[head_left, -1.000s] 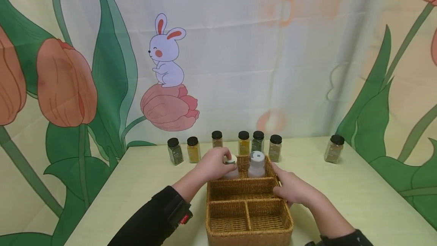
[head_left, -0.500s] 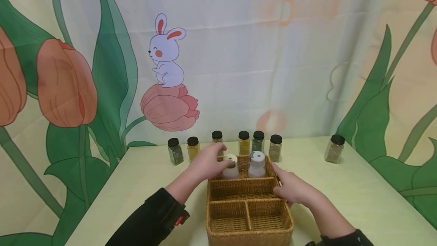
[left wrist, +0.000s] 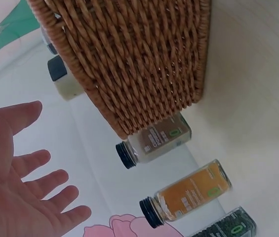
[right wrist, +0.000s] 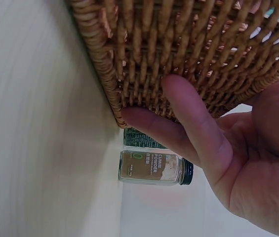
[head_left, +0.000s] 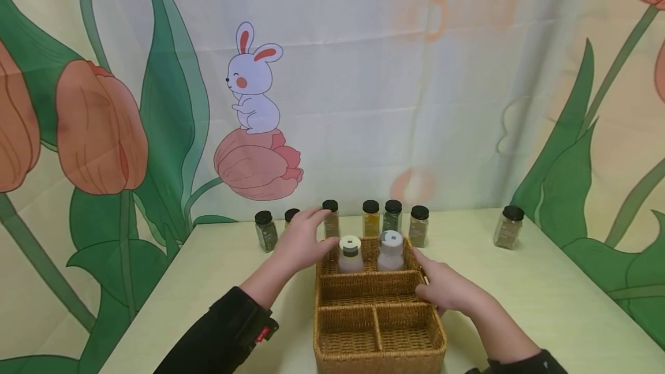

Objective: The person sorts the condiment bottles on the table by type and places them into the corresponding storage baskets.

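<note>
- The wicker basket (head_left: 381, 363) stands on the pale table (head_left: 208, 305), with two bottles (head_left: 391, 260) upright in its rear compartment and two smaller compartments side by side at the front.
- The left hand (head_left: 300, 242) is beside the basket's rear left corner; the left wrist view shows what the head view cannot — fingers spread, holding nothing.
- The right hand (head_left: 451, 287) grips the basket's right side; only the right wrist view shows two fingers pressed along the outer weave.
- Seven black-lidded jars (head_left: 418, 228) appear from the head: six behind or left of the basket, one well apart at right.
- One label, legible only from the right wrist, reads "CUMIN POWDER" on a jar with brown contents (right wrist: 149, 167) — other print is too small.
</note>
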The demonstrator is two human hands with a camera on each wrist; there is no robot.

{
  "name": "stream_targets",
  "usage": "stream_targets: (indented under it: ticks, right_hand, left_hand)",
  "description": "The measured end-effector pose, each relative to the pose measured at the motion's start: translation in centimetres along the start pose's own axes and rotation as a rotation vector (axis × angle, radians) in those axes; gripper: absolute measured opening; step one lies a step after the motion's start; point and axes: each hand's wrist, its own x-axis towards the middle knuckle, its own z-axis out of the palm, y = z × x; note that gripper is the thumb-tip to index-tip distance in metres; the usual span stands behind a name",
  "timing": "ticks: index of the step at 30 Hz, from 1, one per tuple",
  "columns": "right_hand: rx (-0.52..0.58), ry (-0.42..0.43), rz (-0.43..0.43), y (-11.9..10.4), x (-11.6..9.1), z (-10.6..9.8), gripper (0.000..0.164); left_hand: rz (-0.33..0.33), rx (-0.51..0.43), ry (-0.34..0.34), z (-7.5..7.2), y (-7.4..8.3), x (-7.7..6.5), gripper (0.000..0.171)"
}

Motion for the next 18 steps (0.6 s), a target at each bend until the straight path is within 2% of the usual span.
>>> stream_targets:
  ticks: [10, 18]
  right_hand:
    - [0.007, -0.002, -0.006, 0.0, 0.0, 0.0, 0.091]
    - [0.008, -0.001, -0.014, 0.1, -0.1, 0.0, 0.091]
  left_hand:
    - [0.001, 0.072, 0.02, 0.1, -1.8, 0.1, 0.065]
    - [0.008, 0.105, 0.036, 0.0, -2.4, 0.3, 0.066]
